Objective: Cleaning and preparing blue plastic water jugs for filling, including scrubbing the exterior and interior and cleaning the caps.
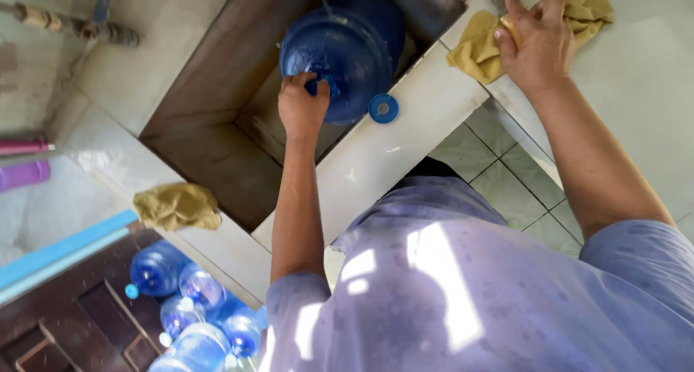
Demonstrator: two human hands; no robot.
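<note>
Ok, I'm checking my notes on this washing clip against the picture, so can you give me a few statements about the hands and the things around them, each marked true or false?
1. The left hand grips the neck of the big blue water jug lying in the basin. True.
2. The right hand rests on a yellow cloth on the ledge. True.
3. The blue cap is screwed onto the jug. False: it lies loose on the white tiled ledge beside the jug.
4. The second yellow cloth is inside the basin. False: it sits bunched on the ledge at the basin's corner.
5. More blue bottles lie at lower left. True.
</note>
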